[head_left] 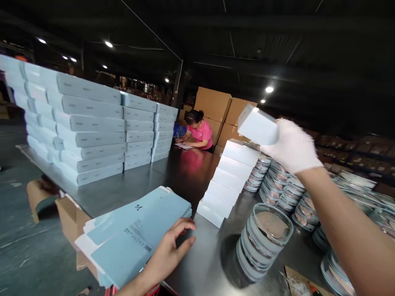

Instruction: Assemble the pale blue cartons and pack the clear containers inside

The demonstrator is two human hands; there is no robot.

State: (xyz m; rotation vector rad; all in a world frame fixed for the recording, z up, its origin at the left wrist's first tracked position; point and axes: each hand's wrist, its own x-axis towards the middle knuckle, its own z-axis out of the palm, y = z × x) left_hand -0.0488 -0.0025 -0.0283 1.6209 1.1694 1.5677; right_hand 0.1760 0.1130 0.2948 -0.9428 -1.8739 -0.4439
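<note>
1. Above the white stack [230, 181], a white box [257, 125] is held aloft in the gloved right hand [291, 146], whose grip is closed on the box's right end.
2. Left of the stack, the bare left hand [171, 250] lies open and flat on a pile of blue sleeves [135, 232], clasping nothing.
3. The box is judged light, stiff and thin-walled; its edges are best pinched, not its faces.
4. Right of the stack, glass bowls [262, 242] crowd the tabletop [182, 172] and look fragile.
</note>
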